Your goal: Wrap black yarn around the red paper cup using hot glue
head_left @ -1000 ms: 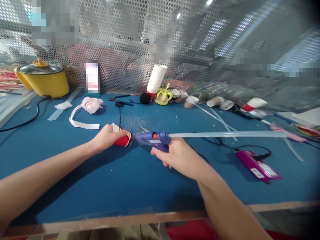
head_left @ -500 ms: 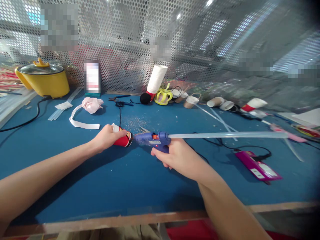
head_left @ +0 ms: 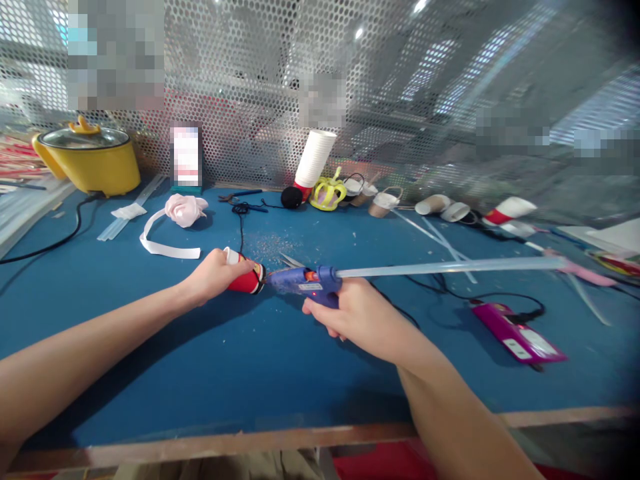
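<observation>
Head view: at the centre of the frame, slightly left, the left hand [head_left: 214, 275] is curling closed around a red cup [head_left: 245, 279] that is lying on its side on the blue surface [head_left: 260, 360], fingers wrapping over the top of it. Just right of centre, the right hand [head_left: 357, 313] is gripping the handle of a blue glue gun [head_left: 305, 281], fingers closed around it. The gun's nozzle is pointing left and touching, or all but touching, the cup's bottom end. A long clear glue stick [head_left: 450, 267] is sticking out of the back of the gun and reaching toward the right edge of the frame.

In the upper left a yellow pot [head_left: 87, 163] is sitting with a black cord [head_left: 50, 245] trailing from it. Right of the pot, a pink fabric flower [head_left: 184, 208] on a white ribbon [head_left: 165, 249] is lying on the surface. At the upper centre a stack of white cups [head_left: 314, 160] is leaning against the mesh wall [head_left: 240, 87], with a yellow crown [head_left: 327, 193] just beside it. At the right a magenta box [head_left: 517, 331] is lying flat, with a black cable [head_left: 500, 298] running to it.
</observation>
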`<state>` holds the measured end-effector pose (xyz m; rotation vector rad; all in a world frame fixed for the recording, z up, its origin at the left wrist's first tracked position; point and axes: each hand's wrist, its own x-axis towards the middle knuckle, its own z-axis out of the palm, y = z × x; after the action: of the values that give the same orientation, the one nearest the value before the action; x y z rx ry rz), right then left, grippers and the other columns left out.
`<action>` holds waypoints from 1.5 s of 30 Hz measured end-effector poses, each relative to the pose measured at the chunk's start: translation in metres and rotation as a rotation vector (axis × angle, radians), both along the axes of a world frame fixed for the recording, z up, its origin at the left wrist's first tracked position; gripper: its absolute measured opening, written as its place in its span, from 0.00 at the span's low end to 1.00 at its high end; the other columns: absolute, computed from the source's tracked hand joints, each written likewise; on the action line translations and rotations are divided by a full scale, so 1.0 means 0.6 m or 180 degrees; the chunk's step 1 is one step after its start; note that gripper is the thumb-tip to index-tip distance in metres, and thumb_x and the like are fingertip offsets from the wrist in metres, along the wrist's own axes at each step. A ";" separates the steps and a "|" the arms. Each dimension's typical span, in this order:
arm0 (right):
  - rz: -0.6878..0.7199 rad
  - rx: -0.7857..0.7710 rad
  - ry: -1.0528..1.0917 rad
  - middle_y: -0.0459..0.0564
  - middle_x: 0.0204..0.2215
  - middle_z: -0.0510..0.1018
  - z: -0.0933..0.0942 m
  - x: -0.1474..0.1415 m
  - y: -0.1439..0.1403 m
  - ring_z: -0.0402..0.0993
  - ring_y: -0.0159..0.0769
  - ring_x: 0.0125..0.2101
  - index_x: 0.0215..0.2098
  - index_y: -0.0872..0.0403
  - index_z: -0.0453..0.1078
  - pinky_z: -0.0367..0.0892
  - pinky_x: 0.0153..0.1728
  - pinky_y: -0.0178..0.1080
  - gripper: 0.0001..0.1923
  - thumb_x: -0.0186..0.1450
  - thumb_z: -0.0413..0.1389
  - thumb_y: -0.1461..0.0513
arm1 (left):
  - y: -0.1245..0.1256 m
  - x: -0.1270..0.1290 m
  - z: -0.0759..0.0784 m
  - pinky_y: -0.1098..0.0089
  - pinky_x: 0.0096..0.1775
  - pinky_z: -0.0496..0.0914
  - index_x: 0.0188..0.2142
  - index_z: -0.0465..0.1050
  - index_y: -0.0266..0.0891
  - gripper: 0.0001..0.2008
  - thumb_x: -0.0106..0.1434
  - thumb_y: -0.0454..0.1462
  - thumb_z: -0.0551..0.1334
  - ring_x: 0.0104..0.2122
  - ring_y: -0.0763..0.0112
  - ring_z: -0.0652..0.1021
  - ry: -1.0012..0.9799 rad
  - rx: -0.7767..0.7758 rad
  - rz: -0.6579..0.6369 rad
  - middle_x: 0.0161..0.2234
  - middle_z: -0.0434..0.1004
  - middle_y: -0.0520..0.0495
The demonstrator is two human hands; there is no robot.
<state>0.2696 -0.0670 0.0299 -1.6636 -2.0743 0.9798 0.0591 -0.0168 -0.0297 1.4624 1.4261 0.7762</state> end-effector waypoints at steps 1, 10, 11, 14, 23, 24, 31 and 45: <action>-0.0022 -0.0013 0.0002 0.39 0.10 0.64 -0.001 0.000 0.001 0.61 0.26 0.11 0.26 0.56 0.66 0.60 0.13 0.28 0.04 0.56 0.51 0.63 | 0.000 0.000 -0.001 0.72 0.19 0.48 0.17 0.60 0.38 0.18 0.50 0.49 0.58 0.16 0.78 0.56 -0.0014 0.0001 -0.0002 0.14 0.55 0.57; -0.0211 0.0030 -0.0024 0.41 0.10 0.66 -0.003 0.000 0.011 0.62 0.27 0.11 0.24 0.56 0.68 0.60 0.12 0.28 0.07 0.56 0.51 0.61 | -0.005 0.000 0.002 0.73 0.19 0.48 0.16 0.59 0.38 0.19 0.51 0.49 0.57 0.16 0.79 0.56 0.0112 0.0098 -0.0155 0.14 0.55 0.56; -0.0212 0.0034 -0.0028 0.41 0.10 0.66 -0.003 -0.001 0.012 0.62 0.27 0.11 0.24 0.56 0.68 0.60 0.12 0.28 0.07 0.56 0.51 0.61 | -0.006 0.001 0.003 0.73 0.19 0.48 0.16 0.59 0.38 0.19 0.51 0.49 0.57 0.16 0.79 0.56 0.0138 0.0110 -0.0161 0.14 0.56 0.56; -0.0202 0.0026 -0.0018 0.41 0.10 0.66 -0.003 -0.002 0.014 0.62 0.26 0.11 0.24 0.57 0.68 0.60 0.13 0.28 0.07 0.56 0.50 0.62 | -0.007 0.003 0.006 0.73 0.19 0.49 0.16 0.58 0.38 0.18 0.51 0.48 0.57 0.16 0.79 0.56 0.0166 0.0146 -0.0176 0.14 0.56 0.56; -0.0304 -0.0001 -0.0001 0.42 0.11 0.67 -0.010 0.002 0.024 0.62 0.26 0.11 0.26 0.58 0.67 0.61 0.13 0.28 0.08 0.56 0.52 0.61 | -0.010 0.003 0.011 0.73 0.19 0.48 0.15 0.58 0.38 0.18 0.50 0.49 0.57 0.16 0.79 0.55 0.0109 0.0148 -0.0214 0.14 0.55 0.56; -0.0288 -0.0019 0.0011 0.42 0.11 0.67 -0.010 0.002 0.024 0.62 0.26 0.11 0.26 0.58 0.68 0.61 0.13 0.28 0.08 0.56 0.52 0.61 | -0.010 0.003 0.011 0.73 0.19 0.48 0.15 0.58 0.38 0.18 0.49 0.48 0.57 0.16 0.79 0.55 0.0104 0.0161 -0.0216 0.14 0.55 0.56; -0.0253 -0.0072 0.0062 0.42 0.10 0.66 -0.007 0.001 0.023 0.62 0.26 0.11 0.25 0.58 0.68 0.60 0.13 0.28 0.07 0.56 0.52 0.61 | -0.009 0.003 0.010 0.73 0.19 0.49 0.14 0.58 0.38 0.18 0.49 0.48 0.57 0.16 0.79 0.55 0.0100 0.0180 -0.0219 0.14 0.55 0.56; -0.0216 -0.0078 0.0090 0.42 0.10 0.66 -0.006 0.003 0.023 0.62 0.26 0.11 0.26 0.58 0.68 0.61 0.13 0.28 0.07 0.57 0.52 0.62 | -0.009 0.002 0.011 0.73 0.19 0.48 0.15 0.58 0.38 0.18 0.49 0.48 0.57 0.16 0.80 0.55 0.0022 0.0163 -0.0204 0.14 0.55 0.57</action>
<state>0.2713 -0.0535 0.0264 -1.7103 -1.9820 1.0052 0.0601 -0.0225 -0.0232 1.5437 1.3666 0.7733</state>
